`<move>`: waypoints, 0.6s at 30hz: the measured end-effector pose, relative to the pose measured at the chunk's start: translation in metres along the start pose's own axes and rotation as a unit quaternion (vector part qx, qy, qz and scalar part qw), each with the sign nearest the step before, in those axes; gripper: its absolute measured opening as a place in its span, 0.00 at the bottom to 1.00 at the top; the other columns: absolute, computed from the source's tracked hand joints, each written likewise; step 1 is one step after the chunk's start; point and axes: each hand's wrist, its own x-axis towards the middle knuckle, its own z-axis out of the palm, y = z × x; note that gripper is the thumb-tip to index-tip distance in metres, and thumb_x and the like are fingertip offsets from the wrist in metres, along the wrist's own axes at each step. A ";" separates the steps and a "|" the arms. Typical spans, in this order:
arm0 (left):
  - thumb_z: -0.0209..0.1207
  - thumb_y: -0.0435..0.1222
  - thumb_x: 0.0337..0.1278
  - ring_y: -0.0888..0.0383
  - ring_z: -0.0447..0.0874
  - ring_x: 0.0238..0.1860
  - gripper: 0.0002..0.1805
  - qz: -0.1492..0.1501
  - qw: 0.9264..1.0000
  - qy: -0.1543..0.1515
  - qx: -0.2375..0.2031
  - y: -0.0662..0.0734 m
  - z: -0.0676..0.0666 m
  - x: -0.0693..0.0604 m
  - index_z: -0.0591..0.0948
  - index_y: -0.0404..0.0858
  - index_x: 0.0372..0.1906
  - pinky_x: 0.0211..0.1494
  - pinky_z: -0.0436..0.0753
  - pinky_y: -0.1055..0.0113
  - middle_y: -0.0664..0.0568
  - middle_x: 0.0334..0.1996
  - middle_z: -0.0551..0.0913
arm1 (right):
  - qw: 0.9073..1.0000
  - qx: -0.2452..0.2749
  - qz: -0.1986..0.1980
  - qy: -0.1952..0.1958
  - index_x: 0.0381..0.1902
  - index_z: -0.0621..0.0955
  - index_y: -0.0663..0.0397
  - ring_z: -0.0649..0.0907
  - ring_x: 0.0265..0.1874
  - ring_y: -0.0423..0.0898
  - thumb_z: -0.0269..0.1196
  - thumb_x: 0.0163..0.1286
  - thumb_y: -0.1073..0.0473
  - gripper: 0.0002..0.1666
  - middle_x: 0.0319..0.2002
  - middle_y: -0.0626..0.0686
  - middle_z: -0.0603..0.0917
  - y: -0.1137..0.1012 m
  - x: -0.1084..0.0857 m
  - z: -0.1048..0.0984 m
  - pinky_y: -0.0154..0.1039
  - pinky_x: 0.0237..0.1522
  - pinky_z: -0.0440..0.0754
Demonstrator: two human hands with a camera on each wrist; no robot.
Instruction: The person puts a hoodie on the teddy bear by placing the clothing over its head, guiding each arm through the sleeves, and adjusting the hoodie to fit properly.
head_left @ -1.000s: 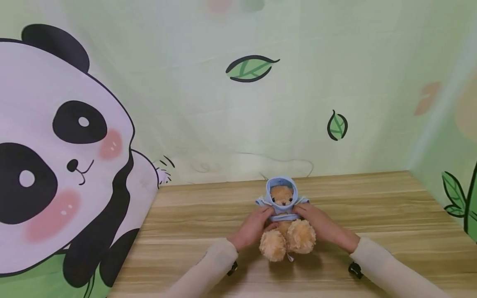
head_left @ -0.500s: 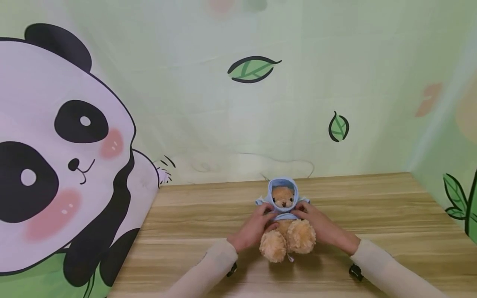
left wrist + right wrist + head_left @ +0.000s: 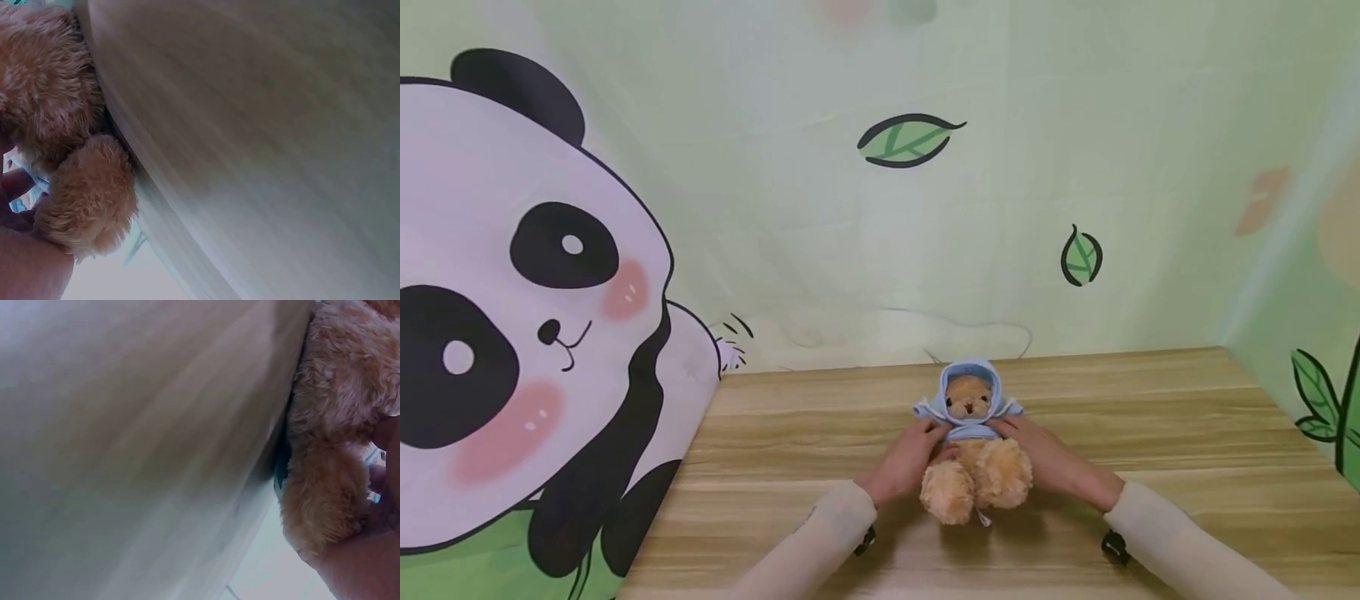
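Observation:
A light-brown teddy bear [image 3: 1003,473] in a blue hoodie [image 3: 973,430] sits on the wooden table, facing the head camera with its feet forward. The raised hood frames its head. On the bear's left side in the head view, my left hand [image 3: 904,461] grips the hoodie near its lower edge, thumb by the belly. My right hand [image 3: 1047,457] holds the opposite side of the hoodie. Each wrist view shows curly fur close up, a furry leg [image 3: 90,197] in the left and another leg [image 3: 325,500] in the right. Most fingertips are hidden by fabric and fur.
The wooden table [image 3: 1150,433] reaches back to a pale green printed backdrop [image 3: 760,208]. A large panda print [image 3: 625,350] fills the left side. A small white tag [image 3: 984,518] hangs beneath the bear.
Half a second ago my fingers were raised higher at the hoodie's front; now they lie lower along its sides. The bear's face has turned slightly, and its feet have shifted a little left.

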 end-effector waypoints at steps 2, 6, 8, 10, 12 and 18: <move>0.51 0.50 0.72 0.57 0.76 0.46 0.19 0.003 1.000 0.001 0.002 -0.002 0.001 -0.001 0.81 0.42 0.53 0.49 0.79 0.65 0.50 0.47 0.76 | 1.000 -0.005 -0.011 0.017 0.58 0.78 0.61 0.80 0.50 0.58 0.67 0.64 0.56 0.27 0.54 0.64 0.77 0.000 0.003 0.002 0.51 0.48 0.81; 0.51 0.50 0.71 0.57 0.75 0.50 0.19 -0.003 1.000 0.008 -0.018 -0.004 0.000 -0.002 0.82 0.42 0.50 0.52 0.79 0.66 0.49 0.53 0.72 | 1.000 0.005 -0.008 0.026 0.58 0.78 0.56 0.80 0.50 0.57 0.68 0.62 0.55 0.26 0.55 0.64 0.75 0.002 0.004 0.005 0.51 0.46 0.82; 0.51 0.51 0.71 0.56 0.76 0.53 0.20 -0.008 1.000 0.004 -0.023 -0.004 -0.001 -0.002 0.82 0.42 0.51 0.56 0.79 0.65 0.48 0.57 0.73 | 1.000 0.000 -0.002 0.012 0.59 0.76 0.58 0.80 0.52 0.59 0.68 0.63 0.54 0.28 0.56 0.65 0.76 0.003 0.003 0.005 0.53 0.47 0.82; 0.50 0.52 0.71 0.56 0.79 0.54 0.21 -0.011 1.000 -0.005 -0.020 -0.003 -0.002 -0.001 0.81 0.42 0.53 0.57 0.80 0.64 0.49 0.58 0.75 | 1.000 -0.004 0.011 -0.007 0.61 0.75 0.60 0.81 0.52 0.60 0.66 0.65 0.53 0.29 0.56 0.65 0.78 0.003 0.001 0.004 0.54 0.49 0.82; 0.50 0.52 0.71 0.59 0.81 0.46 0.19 -0.016 1.000 -0.012 -0.024 -0.003 -0.004 -0.001 0.79 0.43 0.50 0.49 0.80 0.67 0.52 0.49 0.80 | 1.000 -0.006 0.022 -0.022 0.61 0.74 0.63 0.82 0.50 0.61 0.65 0.65 0.53 0.30 0.54 0.64 0.80 0.003 0.000 0.002 0.53 0.49 0.82; 0.52 0.51 0.71 0.64 0.72 0.25 0.13 -0.026 0.999 -0.016 -0.034 -0.001 -0.004 -0.003 0.74 0.46 0.40 0.30 0.70 0.72 0.59 0.22 0.75 | 0.998 0.014 0.046 -0.050 0.62 0.73 0.64 0.84 0.48 0.61 0.65 0.66 0.53 0.31 0.53 0.64 0.83 0.002 0.000 -0.003 0.52 0.50 0.82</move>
